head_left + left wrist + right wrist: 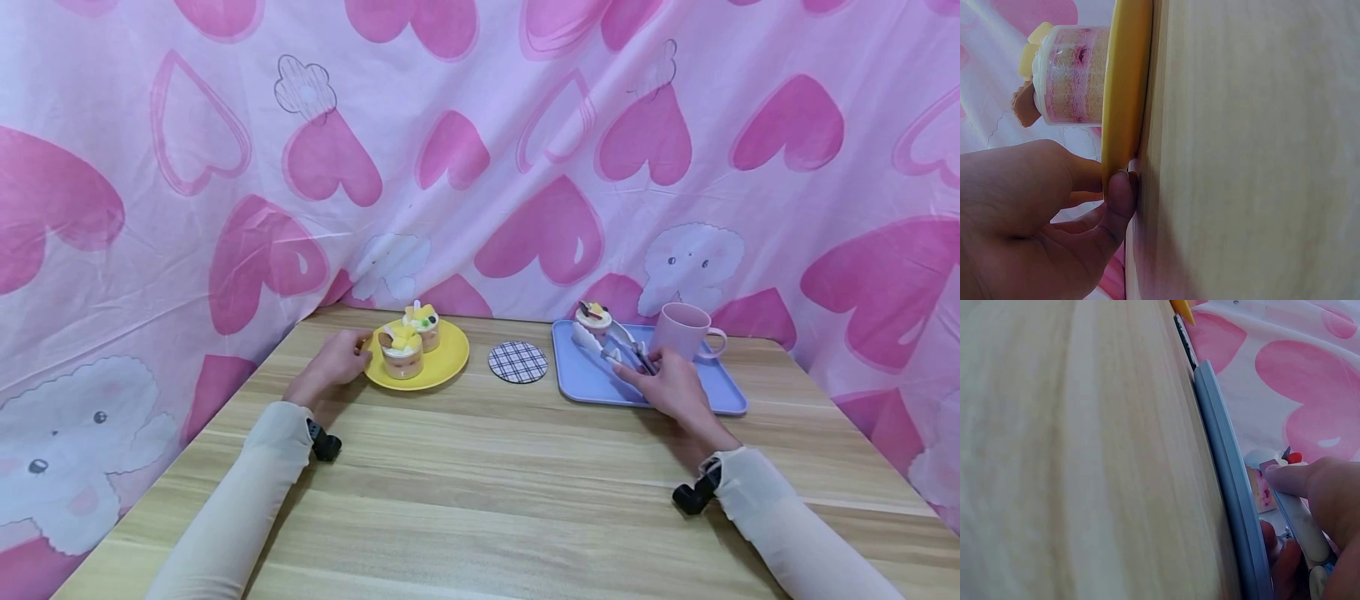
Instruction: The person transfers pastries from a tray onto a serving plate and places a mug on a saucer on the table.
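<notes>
My left hand [339, 358] pinches the left rim of a yellow plate [444, 371], thumb at the underside of the rim in the left wrist view. Two clear dessert cups stand upright on this plate: a front cup [402, 360] with yellow fruit cubes on cream, and a back cup [426, 327] behind it. Over a blue tray [600, 390], my right hand [672, 382] grips a pair of tongs [628, 340]. The tongs' spread ends point toward a third dessert cup [594, 317], topped with cream and red fruit, at the tray's back left.
A pink mug [678, 327] stands on the tray, just behind my right hand. Between plate and tray lies a round checked coaster [517, 362]. The wooden table [480, 475] reaches back to a pink heart-patterned cloth [540, 233].
</notes>
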The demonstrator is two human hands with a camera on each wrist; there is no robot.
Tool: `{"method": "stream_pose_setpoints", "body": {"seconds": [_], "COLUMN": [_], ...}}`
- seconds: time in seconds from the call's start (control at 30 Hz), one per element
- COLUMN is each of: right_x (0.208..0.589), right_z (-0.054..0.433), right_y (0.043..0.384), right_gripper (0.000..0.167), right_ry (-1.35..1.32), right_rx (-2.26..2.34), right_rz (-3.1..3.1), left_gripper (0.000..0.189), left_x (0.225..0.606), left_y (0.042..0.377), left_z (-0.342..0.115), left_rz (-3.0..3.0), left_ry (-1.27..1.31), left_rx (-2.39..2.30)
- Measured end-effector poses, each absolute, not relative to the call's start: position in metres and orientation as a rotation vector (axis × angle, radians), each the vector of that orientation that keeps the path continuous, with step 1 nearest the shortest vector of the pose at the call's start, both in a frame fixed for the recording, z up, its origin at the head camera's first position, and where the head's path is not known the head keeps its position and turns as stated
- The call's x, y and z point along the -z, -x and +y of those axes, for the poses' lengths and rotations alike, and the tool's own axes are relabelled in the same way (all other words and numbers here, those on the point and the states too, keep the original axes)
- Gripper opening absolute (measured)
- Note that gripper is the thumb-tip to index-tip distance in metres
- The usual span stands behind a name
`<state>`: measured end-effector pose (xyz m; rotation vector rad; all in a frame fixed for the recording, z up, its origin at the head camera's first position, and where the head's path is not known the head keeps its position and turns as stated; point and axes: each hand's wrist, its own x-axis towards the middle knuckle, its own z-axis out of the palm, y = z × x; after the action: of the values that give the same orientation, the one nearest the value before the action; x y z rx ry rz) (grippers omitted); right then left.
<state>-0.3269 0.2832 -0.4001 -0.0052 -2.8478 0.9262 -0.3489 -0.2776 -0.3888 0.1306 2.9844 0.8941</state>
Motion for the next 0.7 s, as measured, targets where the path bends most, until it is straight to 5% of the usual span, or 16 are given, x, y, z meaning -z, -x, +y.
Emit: {"method": "stream_pose_setpoints", "body": {"seconds": [0.7], "right_x": [0.3979], "right_z": [0.2753], "right_y": [0.3222], "right_gripper": [0.082], "right_ry": [-0.069], "right_rx": [-0.982], "right_rz": [-2.830], "left_gripper": [0.057], "left_x": [0.3905], "left_y": [0.3501], "left_z": [-0.2787], "left_rz": [3.002], "left_ry": [-0.145], "left_rx": [-0.883]}}
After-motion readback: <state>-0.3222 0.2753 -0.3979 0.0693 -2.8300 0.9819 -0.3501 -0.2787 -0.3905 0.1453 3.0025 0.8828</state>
